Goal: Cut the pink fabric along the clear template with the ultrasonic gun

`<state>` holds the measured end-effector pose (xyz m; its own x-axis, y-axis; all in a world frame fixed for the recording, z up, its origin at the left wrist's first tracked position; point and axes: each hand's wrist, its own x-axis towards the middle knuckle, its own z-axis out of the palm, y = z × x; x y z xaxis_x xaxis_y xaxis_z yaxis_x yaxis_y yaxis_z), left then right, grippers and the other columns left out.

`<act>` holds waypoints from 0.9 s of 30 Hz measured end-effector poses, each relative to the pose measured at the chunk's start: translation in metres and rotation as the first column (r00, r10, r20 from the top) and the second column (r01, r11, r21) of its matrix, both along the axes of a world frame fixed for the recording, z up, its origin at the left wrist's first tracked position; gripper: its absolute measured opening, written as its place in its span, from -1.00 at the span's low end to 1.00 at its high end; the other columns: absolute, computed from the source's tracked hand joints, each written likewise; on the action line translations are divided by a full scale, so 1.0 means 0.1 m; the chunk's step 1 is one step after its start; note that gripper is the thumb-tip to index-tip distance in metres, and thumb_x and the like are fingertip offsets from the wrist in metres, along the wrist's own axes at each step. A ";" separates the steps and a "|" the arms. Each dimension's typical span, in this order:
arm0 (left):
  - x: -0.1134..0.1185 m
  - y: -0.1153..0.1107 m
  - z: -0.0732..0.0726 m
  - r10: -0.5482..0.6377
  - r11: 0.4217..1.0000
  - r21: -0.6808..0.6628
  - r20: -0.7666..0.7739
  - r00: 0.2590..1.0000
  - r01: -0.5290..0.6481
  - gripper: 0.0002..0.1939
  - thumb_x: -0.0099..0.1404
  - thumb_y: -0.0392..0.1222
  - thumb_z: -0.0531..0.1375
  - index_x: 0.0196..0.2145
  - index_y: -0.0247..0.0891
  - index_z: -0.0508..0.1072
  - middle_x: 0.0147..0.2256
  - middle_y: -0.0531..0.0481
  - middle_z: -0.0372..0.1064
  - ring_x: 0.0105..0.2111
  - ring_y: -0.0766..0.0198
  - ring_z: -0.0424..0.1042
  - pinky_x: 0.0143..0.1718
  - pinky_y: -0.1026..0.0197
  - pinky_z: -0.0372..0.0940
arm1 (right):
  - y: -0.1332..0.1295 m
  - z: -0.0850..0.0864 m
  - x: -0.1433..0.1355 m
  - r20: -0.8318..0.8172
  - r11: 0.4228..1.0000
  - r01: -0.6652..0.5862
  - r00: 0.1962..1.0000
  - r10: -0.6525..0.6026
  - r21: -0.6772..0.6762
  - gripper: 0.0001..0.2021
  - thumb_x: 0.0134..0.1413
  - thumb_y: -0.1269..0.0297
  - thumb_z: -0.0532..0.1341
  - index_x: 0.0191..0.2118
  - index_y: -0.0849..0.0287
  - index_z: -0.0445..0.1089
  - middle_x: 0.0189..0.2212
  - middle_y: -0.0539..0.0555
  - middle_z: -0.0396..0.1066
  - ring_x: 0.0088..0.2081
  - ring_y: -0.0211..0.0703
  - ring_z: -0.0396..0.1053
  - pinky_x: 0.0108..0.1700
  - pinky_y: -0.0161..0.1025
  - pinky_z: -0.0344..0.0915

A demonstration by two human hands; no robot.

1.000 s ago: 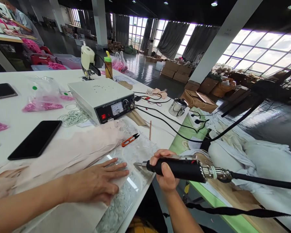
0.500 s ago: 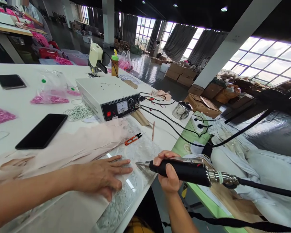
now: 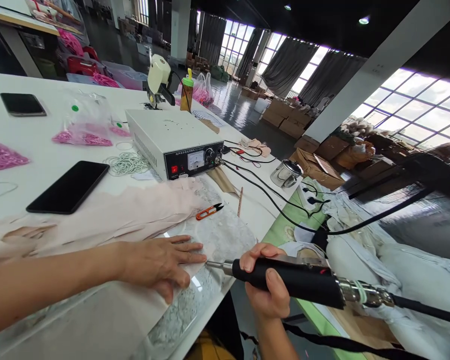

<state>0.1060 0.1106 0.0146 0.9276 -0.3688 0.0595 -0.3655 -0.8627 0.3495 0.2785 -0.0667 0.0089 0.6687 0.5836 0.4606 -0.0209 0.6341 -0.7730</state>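
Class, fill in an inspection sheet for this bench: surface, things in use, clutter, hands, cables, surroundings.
Surface: white table with patterned mat
Things in use: pale cloth; black tool, tip near the left fingertips
Clutter: orange snips, two phones, pale rubber bands, bags of pink pieces
Hands: left hand spread on the cloth; right hand grips the tool
Cables: black cable from the white box passes the table's right edge
Surroundings: cardboard boxes, grey curtains

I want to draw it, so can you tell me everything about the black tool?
The black tool is a thick cylinder with a red mark, held sideways in the right hand. A thin, metal-looking tip points at the left hand, very close; I can't tell whether it touches the cloth. At the back, a shiny connector with a pale green band joins a black cable.
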 end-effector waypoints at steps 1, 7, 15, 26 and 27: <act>0.00 0.00 0.00 0.000 1.000 -0.001 -0.005 1.000 0.000 -0.75 0.18 -0.04 0.45 -0.24 -0.15 0.55 0.30 -0.19 0.19 0.32 -0.16 0.11 0.35 -0.09 0.00 | -0.01 0.01 -0.02 -0.007 1.000 -0.022 1.000 0.022 -0.004 -0.84 0.10 0.19 0.21 -0.21 0.08 0.44 -0.38 -0.01 0.33 -0.53 -0.28 0.32 -0.50 -0.26 0.31; -0.01 0.01 -0.04 -0.005 1.000 -0.010 -0.019 1.000 0.005 -0.76 0.20 -0.03 0.43 -0.23 -0.15 0.55 0.32 -0.18 0.16 0.32 -0.17 0.11 0.36 -0.09 0.00 | -0.01 0.00 -0.06 -0.014 0.998 -0.061 0.998 0.061 -0.007 -0.86 0.12 0.19 0.23 -0.22 0.08 0.44 -0.37 -0.01 0.34 -0.53 -0.29 0.33 -0.48 -0.27 0.32; -0.01 0.02 -0.06 -0.012 1.000 -0.013 -0.023 1.000 0.012 -0.75 0.20 -0.02 0.43 -0.23 -0.16 0.55 0.31 -0.21 0.16 0.32 -0.23 0.11 0.35 -0.15 0.01 | 0.02 0.00 -0.07 0.008 0.997 -0.071 0.997 0.071 -0.001 -0.86 0.12 0.19 0.23 -0.21 0.08 0.43 -0.36 -0.01 0.33 -0.52 -0.28 0.33 -0.48 -0.26 0.33; -0.01 0.02 -0.05 -0.004 1.000 -0.023 -0.022 1.000 0.004 -0.76 0.20 -0.04 0.43 -0.21 -0.13 0.56 0.32 -0.17 0.15 0.33 -0.16 0.09 0.36 -0.10 -0.02 | -0.01 0.03 -0.07 0.096 0.995 -0.082 0.991 0.088 -0.059 -0.90 0.19 0.19 0.22 -0.25 0.07 0.37 -0.36 -0.02 0.32 -0.49 -0.26 0.36 -0.42 -0.22 0.37; -0.01 0.02 -0.05 -0.003 1.000 -0.026 -0.023 1.000 0.002 -0.76 0.20 -0.05 0.43 -0.22 -0.13 0.56 0.32 -0.17 0.15 0.34 -0.15 0.08 0.36 -0.09 -0.03 | -0.01 0.03 -0.08 0.091 0.995 -0.082 0.992 0.087 -0.059 -0.90 0.19 0.18 0.22 -0.24 0.07 0.37 -0.36 -0.02 0.32 -0.50 -0.26 0.35 -0.43 -0.22 0.36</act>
<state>0.1047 0.1130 0.0097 0.9279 -0.3697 0.0480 -0.3592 -0.8524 0.3800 0.2708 -0.0673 0.0123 0.5717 0.6624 0.4841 0.0009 0.5896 -0.8077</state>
